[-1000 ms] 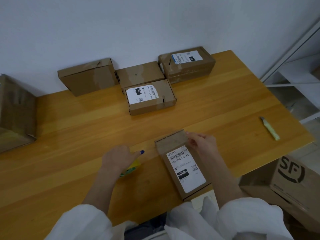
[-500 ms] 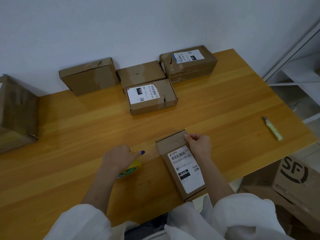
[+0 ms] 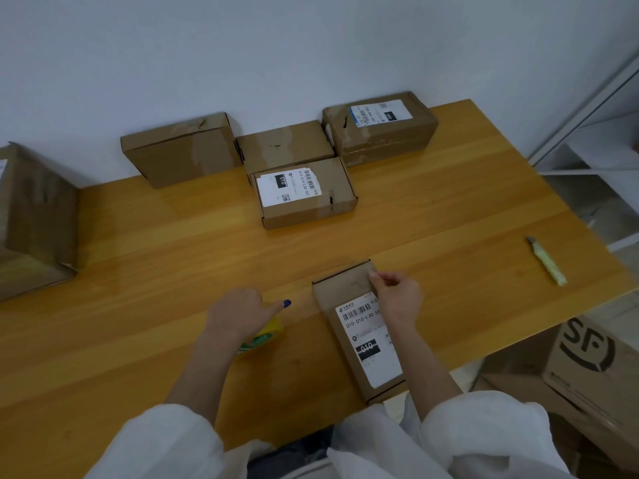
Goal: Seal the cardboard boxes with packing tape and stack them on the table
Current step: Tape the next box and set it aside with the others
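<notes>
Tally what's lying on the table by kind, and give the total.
Cardboard boxes: 6
Tape roll: 1
Yellow utility knife: 1
Total: 8

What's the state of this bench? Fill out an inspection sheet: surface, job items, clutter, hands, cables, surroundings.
Surface: wooden table.
Job's things: labelled box at the front edge; yellow tape roll beside it; four boxes near the wall.
Clutter: utility knife near the right edge.
Hands: left hand grips the tape roll; right hand pinches the labelled box's far corner.
Cables: nothing seen.
Surroundings: white wall, large box far left, SF carton on the floor, white shelving.
</notes>
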